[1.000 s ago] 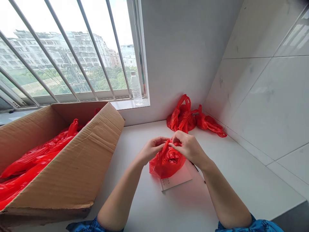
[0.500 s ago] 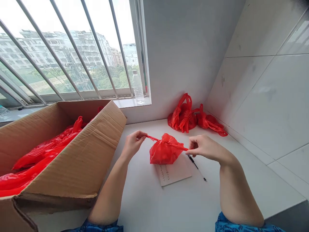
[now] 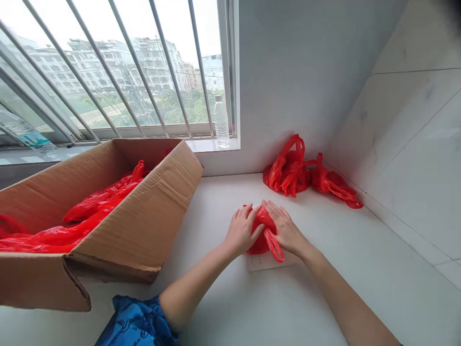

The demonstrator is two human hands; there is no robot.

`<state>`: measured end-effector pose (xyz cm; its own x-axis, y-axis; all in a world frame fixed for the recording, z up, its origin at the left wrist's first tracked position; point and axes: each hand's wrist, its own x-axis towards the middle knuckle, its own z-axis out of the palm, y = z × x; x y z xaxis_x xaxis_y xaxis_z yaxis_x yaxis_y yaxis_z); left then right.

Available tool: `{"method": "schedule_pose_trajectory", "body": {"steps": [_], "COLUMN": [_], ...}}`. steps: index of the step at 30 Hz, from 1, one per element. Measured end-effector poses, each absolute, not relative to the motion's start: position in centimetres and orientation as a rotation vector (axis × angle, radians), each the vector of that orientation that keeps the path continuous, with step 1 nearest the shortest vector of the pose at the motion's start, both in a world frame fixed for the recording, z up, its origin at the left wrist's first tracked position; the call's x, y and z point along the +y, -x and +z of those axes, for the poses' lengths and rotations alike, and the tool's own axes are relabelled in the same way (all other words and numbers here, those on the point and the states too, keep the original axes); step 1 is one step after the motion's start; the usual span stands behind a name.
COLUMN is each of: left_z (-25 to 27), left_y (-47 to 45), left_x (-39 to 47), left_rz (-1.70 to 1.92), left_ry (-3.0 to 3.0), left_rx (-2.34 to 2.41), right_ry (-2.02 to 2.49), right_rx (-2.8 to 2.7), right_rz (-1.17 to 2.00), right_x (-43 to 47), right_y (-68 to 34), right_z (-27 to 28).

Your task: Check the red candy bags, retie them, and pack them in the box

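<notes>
1. White tabletop [image 3: 248,307], w/ handled bag [image 3: 264,220] on it.
2. Cardboard box [image 3: 140,221]: approx 9 o'clock from handled bag, red plastic [image 3: 101,199] inside.
3. Other red bags [image 3: 293,173]: approx 1 o'clock.
4. Handled bag: btwn hands, atop white booklet [image 3: 264,264].
5. L hand [image 3: 242,231]: fingers apart, cupped on bag at its 3 o'clock.
6. R hand [image 3: 284,230]: fingers extended, laid vs bag at its 9 o'clock.

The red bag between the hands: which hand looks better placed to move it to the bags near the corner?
Probably the right hand: it touches the red bag on the side nearer the corner bags, beside the loose handle. The left hand is nearer the box.
</notes>
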<state>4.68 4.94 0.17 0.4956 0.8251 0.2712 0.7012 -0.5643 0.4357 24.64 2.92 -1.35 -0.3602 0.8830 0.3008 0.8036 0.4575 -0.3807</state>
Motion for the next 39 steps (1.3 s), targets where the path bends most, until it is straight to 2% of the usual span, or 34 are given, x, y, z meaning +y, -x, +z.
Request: {"method": "schedule_pose_trajectory", "body": {"steps": [6,9,22,27,30,34,37,39], "left_z": [-3.8,-5.3,-6.6,-3.6,-0.3,3.9,7.3,10.3], "left_y": [-4.5,-4.0,-3.7,-3.1,-2.5,-1.7,-0.6,0.8], "left_x": [5.8,5.8,5.6,4.7,3.5,1.3,-0.8,-2.4], "left_rz": [0.620,0.627,0.792,0.996,0.974,0.652,0.298,0.234], "left_ry": [-2.450,-2.375,-2.380,-2.444,-2.486,-2.699,-2.794,-2.771], "left_rx": [1.490,1.492,1.410,1.298,1.163,1.125,1.136,1.095], "right_ry": [1.405,1.429,1.449,1.199,1.173,1.190,1.055,0.986], "right_rx": [-2.303,-2.320,-2.255,-2.059,-1.886,-1.651,-1.680,-1.708], "right_rz": [-0.143,-0.215,-0.105,0.039,0.332,0.765,0.824,0.813], "right_x": [4.9,5.4,4.5,3.7,2.0,-0.9,-2.5,-3.0], "right_y": [-24.3,-24.4,-24.0,-24.7,-24.1,-22.2,-21.6,-22.0], "right_z": [-10.2,-12.4,-12.1,-8.3,-5.2,-2.1,-1.0,-0.7]}}
